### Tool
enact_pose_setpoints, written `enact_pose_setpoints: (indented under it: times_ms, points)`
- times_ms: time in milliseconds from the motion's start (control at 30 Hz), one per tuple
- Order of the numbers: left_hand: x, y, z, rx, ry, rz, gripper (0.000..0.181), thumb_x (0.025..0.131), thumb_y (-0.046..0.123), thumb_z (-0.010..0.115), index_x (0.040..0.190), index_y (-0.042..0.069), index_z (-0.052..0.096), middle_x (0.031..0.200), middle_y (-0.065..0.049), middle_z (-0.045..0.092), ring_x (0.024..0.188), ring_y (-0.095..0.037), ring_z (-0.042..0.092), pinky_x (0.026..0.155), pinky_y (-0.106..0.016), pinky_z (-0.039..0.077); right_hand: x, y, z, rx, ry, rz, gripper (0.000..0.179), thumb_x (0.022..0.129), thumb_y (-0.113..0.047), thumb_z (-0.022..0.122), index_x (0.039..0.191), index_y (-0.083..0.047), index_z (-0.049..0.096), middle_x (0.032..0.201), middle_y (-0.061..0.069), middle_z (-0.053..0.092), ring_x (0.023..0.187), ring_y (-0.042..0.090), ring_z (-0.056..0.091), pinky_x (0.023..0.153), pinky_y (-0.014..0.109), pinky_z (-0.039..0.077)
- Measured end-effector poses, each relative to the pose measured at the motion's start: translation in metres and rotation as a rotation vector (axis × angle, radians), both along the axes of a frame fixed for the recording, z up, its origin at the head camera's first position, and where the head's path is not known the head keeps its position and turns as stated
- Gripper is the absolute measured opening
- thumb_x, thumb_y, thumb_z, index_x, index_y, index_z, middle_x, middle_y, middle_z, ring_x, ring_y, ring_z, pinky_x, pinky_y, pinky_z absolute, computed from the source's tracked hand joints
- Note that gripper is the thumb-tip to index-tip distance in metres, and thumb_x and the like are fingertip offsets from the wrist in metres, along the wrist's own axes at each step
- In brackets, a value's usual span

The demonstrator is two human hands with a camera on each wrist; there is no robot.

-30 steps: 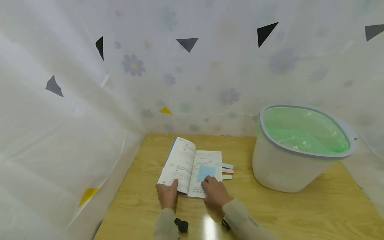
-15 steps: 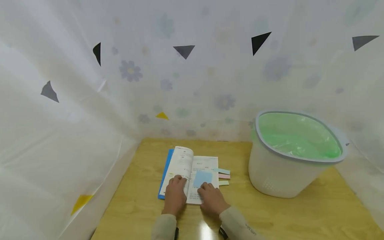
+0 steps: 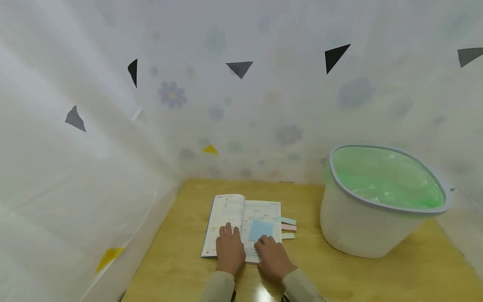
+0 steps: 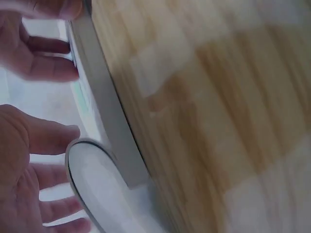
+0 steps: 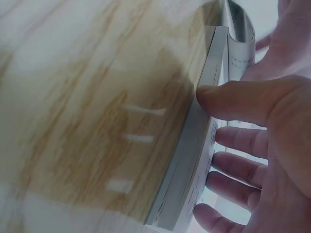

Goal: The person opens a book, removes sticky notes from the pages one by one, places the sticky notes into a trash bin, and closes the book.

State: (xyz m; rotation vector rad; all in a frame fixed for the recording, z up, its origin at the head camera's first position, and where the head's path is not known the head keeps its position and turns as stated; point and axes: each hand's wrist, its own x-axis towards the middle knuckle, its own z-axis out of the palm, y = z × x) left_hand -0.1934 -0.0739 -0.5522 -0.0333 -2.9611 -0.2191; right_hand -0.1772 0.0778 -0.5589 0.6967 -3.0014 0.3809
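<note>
An open book (image 3: 260,208) lies on the wooden table, a blue sticky note (image 3: 261,230) on its right page. My left hand (image 3: 230,249) rests with extended fingers on the lower left page, near the spine. In the left wrist view its thumb (image 4: 53,137) is beside a curved bundle of pages (image 4: 99,182). My right hand (image 3: 272,256) holds the lower right page, fingers bent below the sticky note. The right wrist view shows its thumb (image 5: 233,99) against the thick bottom edge of the page block (image 5: 187,160), with the fingers over the page.
Coloured index tabs (image 3: 289,227) stick out from the book's right side. A white bin (image 3: 358,228) with a green liner stands on the table (image 3: 170,260) to the right. A pale floral curtain (image 3: 260,109) hangs behind and at the left.
My left hand has moved from the left page's lower outer corner onto the page near the spine. The left pages now lie flatter, covering most of the blue cover. The right hand keeps its place.
</note>
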Motion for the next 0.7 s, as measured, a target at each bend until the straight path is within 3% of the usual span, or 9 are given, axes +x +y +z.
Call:
enact_pose_setpoints:
  times_ms: [133,333,533,700]
  points:
    - [-0.002,0.009,-0.001,-0.05,0.008,-0.018,0.057,0.083,0.02,0.078,0.131,-0.003,0.057,0.136,-0.018,0.053,0.122,-0.033,0.052,0.094,-0.047,0.052,-0.001,0.002,0.002,-0.001,0.017,-0.002,0.037,0.078,-0.016,0.069,0.115,-0.012,0.067,0.113,0.004,0.061,0.099,0.023,0.056,0.069,0.041,0.051]
    - [-0.003,0.008,-0.006,-0.004,-0.046,-0.055,0.074,0.082,0.014,0.078,0.148,0.01,0.045,0.138,-0.02,0.052,0.121,-0.036,0.055,0.092,-0.049,0.054,-0.001,0.001,0.003,-0.018,-0.023,-0.024,0.037,0.078,-0.014,0.067,0.115,-0.012,0.068,0.114,0.005,0.061,0.1,0.024,0.056,0.072,0.043,0.05]
    - [-0.005,0.006,0.001,-0.017,-0.157,-0.057,0.076,0.085,0.039,0.075,0.147,0.007,0.044,0.146,-0.02,0.045,0.13,-0.037,0.048,0.099,-0.052,0.05,-0.001,0.001,0.002,-0.028,-0.033,-0.03,0.038,0.078,-0.015,0.07,0.115,-0.012,0.068,0.115,0.004,0.061,0.102,0.024,0.056,0.076,0.045,0.051]
    - [0.0,0.003,0.005,0.035,-0.194,-0.072,0.094,0.077,0.049,0.08,0.15,0.005,0.04,0.153,-0.022,0.039,0.139,-0.041,0.041,0.104,-0.057,0.045,-0.001,0.003,-0.003,-0.025,-0.002,-0.016,0.035,0.077,-0.017,0.071,0.112,-0.014,0.068,0.114,0.004,0.061,0.1,0.023,0.056,0.073,0.042,0.05]
